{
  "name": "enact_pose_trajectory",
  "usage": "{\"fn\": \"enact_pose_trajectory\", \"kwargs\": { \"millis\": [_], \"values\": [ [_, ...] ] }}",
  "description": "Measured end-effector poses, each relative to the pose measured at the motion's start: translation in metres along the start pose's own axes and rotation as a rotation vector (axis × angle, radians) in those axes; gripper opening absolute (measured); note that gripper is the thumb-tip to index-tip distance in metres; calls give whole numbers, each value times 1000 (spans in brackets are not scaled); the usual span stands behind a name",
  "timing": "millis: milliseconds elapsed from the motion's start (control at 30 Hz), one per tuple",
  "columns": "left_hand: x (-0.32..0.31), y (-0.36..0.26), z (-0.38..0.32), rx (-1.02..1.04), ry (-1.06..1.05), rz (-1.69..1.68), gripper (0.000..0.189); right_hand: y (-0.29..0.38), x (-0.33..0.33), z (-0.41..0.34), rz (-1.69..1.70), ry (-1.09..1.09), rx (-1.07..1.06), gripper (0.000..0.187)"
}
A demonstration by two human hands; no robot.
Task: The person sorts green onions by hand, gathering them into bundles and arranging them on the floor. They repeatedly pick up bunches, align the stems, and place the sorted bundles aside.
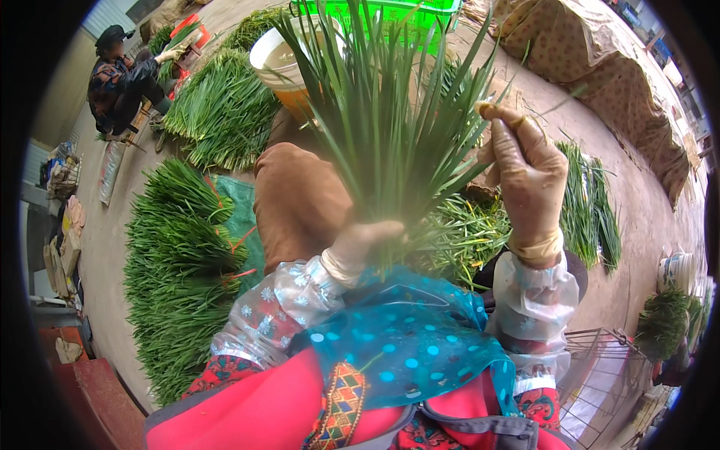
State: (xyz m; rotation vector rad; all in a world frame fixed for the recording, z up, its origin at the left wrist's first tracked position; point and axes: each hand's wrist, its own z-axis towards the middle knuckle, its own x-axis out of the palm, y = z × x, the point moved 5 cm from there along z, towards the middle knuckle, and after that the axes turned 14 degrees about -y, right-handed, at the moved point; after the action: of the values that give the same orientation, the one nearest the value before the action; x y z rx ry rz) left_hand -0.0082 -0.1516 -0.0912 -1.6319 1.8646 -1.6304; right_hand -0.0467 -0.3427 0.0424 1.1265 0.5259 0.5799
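Observation:
My left hand point(365, 242), in a pale thin glove, grips the lower stems of a fanned bunch of long flat green leaves, like garlic chives point(388, 129). The bunch stands upright above my lap, its base partly blurred. To its right is my raised right hand point(523, 152), gloved and with bent fingers near the outer leaf blades. Whether a leaf is pinched between those fingertips is unclear. Below the bunch, a blue dotted plastic apron point(394, 343) covers my lap. Loose trimmed leaves, some yellowed, form a pile point(467, 236) between the hands and beyond them.
Tied chive bundles point(180, 281) lie at left on a green sheet point(242, 225). Ahead are a loose chive heap point(219, 112), a bucket of liquid point(281, 62) and a green crate point(439, 17). More chives point(588, 202) and a wire basket point(602, 371) lie right. Another person point(121, 79) sits far left.

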Motion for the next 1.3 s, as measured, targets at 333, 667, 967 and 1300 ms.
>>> {"fn": "enact_pose_trajectory", "kwargs": {
  "millis": [333,667,967,1300],
  "values": [
    [-7,13,6,-333,-5,-195,40,13,9,-19,-295,38,-524,13],
    [-25,5,20,-272,-304,-435,30,33,-70,-24,-136,-540,-297,10],
    [-1,7,5,-156,-44,-265,39,-92,11,-63,-155,557,269,67],
    [31,-15,-16,-37,232,128,59,-62,36,-76,410,375,578,27]
  ]
}}
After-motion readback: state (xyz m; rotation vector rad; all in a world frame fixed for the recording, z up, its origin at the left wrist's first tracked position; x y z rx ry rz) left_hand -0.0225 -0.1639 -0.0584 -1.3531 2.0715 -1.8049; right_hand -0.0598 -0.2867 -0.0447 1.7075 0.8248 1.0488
